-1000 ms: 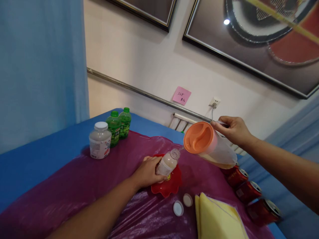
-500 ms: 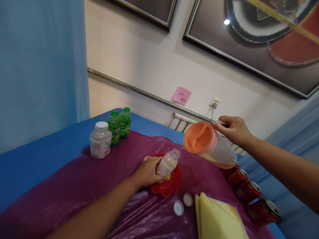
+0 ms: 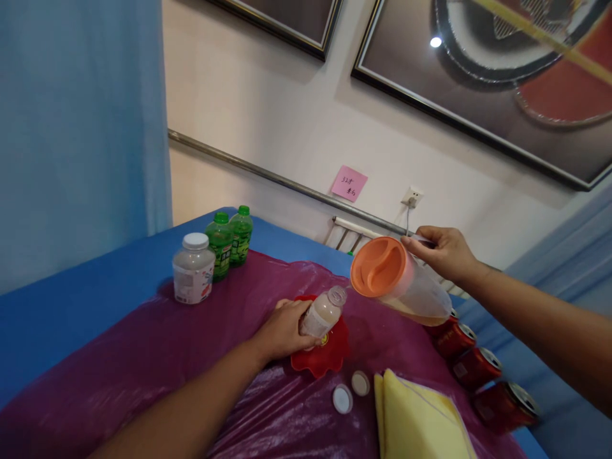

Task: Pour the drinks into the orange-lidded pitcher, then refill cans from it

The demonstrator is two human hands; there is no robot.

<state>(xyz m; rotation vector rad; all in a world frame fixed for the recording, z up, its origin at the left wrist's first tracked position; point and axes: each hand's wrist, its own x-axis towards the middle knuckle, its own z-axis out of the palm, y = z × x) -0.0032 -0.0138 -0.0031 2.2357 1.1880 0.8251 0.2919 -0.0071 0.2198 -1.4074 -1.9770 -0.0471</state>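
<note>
The left hand (image 3: 283, 329) holds a small uncapped bottle (image 3: 322, 314), which leans at a red scalloped dish (image 3: 327, 358) on the table (image 3: 122, 277), while the right hand (image 3: 447, 254) grips a tilted pitcher (image 3: 421, 299), whose orange lid (image 3: 375, 271) is just beside the mouth of this bottle.

Base of bottle (image 3: 323, 312) hidden by left hand (image 3: 285, 328); yellow cloth (image 3: 423, 417) cut off below.

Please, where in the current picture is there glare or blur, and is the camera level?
Head view: round glare spot on the large framed picture; streaks shine on the purple sheet; the nearest red can looks soft-edged, the pitcher clearer; the wall rail slopes, so the camera seems tilted.
</note>
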